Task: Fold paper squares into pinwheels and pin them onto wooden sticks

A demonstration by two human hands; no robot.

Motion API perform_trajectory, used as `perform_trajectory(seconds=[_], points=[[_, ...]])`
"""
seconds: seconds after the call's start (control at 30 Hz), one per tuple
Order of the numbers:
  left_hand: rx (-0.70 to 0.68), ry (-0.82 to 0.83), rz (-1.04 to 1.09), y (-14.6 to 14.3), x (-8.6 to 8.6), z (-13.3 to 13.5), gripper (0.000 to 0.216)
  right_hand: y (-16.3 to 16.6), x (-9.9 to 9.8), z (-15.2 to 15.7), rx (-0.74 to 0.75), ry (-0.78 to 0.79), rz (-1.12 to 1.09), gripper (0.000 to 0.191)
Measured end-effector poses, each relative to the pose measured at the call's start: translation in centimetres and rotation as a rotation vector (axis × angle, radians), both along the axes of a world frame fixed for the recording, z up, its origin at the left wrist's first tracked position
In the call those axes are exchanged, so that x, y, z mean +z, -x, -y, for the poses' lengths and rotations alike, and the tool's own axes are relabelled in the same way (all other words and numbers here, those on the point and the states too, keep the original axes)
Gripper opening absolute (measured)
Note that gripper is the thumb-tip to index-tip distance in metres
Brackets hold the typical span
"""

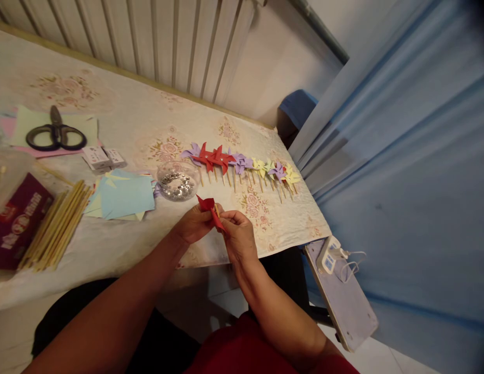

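Observation:
Between my two hands, just above the table's front edge, is a red paper pinwheel (206, 204) with folded, pointed blades. My left hand (195, 224) is closed on its left side. With thumb and fingers pinched, my right hand (238, 231) grips its right side, where a short piece of a yellowish stick shows. Most of the stick is hidden by my fingers. Just beyond my left hand stands a clear round dish (178, 181) of small shiny metal pieces. Past my right hand, finished-looking pinwheels (242, 163) in purple, red and yellow lie in a row on their sticks.
To the left lie blue paper squares (127, 193), small white boxes (96, 157), black-handled scissors (56, 136) on coloured paper, and a bundle of sticks (58, 228) by a purple package (19, 221). At right, a power strip (328, 255) rests on a small stand beside a blue curtain (405, 182).

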State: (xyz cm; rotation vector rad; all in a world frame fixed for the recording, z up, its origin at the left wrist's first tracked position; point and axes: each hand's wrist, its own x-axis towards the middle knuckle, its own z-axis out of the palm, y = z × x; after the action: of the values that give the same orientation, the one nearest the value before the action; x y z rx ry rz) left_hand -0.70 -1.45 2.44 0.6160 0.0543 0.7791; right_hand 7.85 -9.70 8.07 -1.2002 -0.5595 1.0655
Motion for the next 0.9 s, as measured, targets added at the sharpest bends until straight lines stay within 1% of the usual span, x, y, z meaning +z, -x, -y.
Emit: perform_trajectory(seconds=[0.37, 0.63, 0.77, 0.9], points=[[0.002, 0.011, 0.000, -0.03, -0.13, 0.04, 0.027, 0.12, 0.37, -0.06, -0.024, -0.005, 0.025, 0.016], [-0.014, 0.023, -0.004, -0.08, -0.23, -0.04, 0.031, 0.32, 0.09, 0.09, -0.023, -0.006, 0.098, 0.014], [0.006, 0.021, 0.007, -0.14, 0.04, 0.03, 0.032, 0.43, 0.23, 0.08, -0.020, -0.009, 0.036, 0.015], [-0.017, -0.015, 0.007, -0.08, 0.54, 0.19, 0.029, 0.31, 0.43, 0.05, -0.020, -0.003, -0.030, 0.020]])
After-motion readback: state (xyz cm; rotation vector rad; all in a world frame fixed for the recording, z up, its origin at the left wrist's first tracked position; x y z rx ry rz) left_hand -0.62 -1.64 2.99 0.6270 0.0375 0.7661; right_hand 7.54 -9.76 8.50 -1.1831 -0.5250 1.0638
